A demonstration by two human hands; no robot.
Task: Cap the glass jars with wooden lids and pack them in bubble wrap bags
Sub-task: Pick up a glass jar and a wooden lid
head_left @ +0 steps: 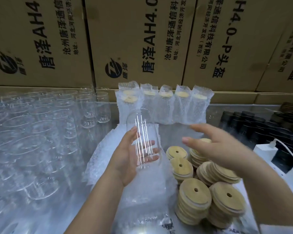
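Done: five or so packed jars (pixel 164 105) stand upright in a row against the cardboard cartons (pixel 139 39), each in a bubble wrap bag with a wooden lid showing at the top
Left: many bare glass jars (pixel 32 132) crowd the table on the left, uncapped and unbagged; most of the job, by my judgement
In hand: left hand (pixel 132 157) cradles one clear jar (pixel 143 135), fingers curled loosely round it; no lid on it yet
Right hand (pixel 215 147): spread wide, holding nothing, above the stacks of wooden lids (pixel 208 183); blurred
Bags: flat bubble wrap bags (pixel 134 191) lie under the jar; unused
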